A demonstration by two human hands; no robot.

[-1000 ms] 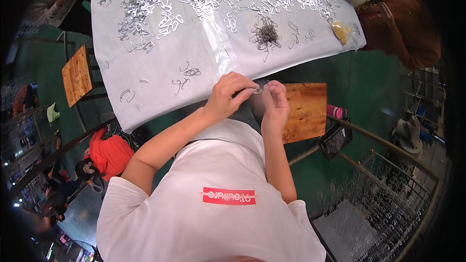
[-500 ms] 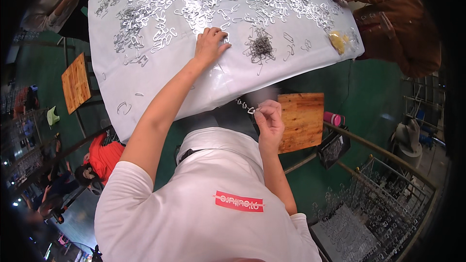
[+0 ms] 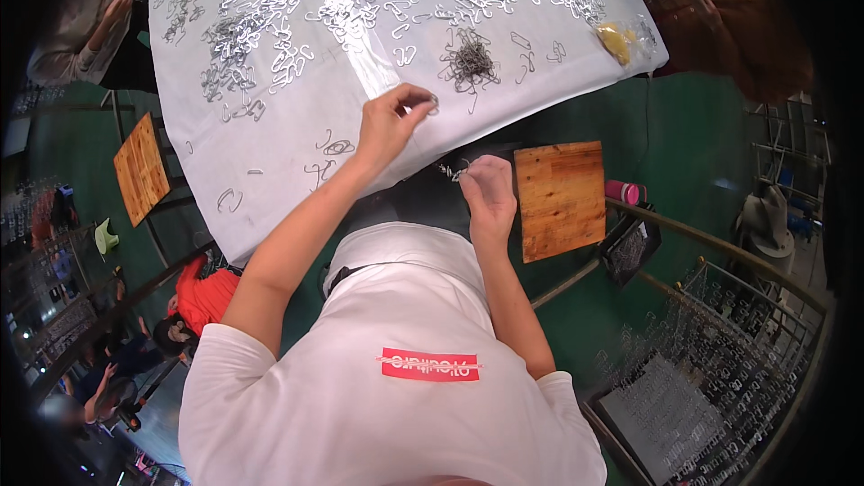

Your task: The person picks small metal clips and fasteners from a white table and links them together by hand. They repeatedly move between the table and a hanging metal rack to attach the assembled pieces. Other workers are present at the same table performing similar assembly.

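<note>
My left hand [image 3: 392, 124] is just above the near part of the white-covered table [image 3: 297, 139], thumb and fingers pinched on a small bent metal hook [image 3: 433, 106]. Beyond the table's near edge, closer to my body, my right hand [image 3: 491, 191] is closed on a short string of linked metal hooks [image 3: 451, 171]; motion blurs its fingertips. Shiny bent hooks [image 3: 355, 22] lie scattered over the far part of the table. A dense pile of darker wire pieces [image 3: 472, 63] sits to the right of my left hand.
A clear bag with yellow contents [image 3: 617, 40] lies at the table's right corner. Wooden stools stand right [image 3: 562, 202] and left [image 3: 141, 168]. A person in brown [image 3: 720, 22] works at the right, with another at the far left. Metal racks [image 3: 711, 378] stand lower right.
My left hand has drawn back from the scattered hooks toward the near edge, carrying one hook. The right hand has shifted slightly left and away from my body. The view has shifted too.
</note>
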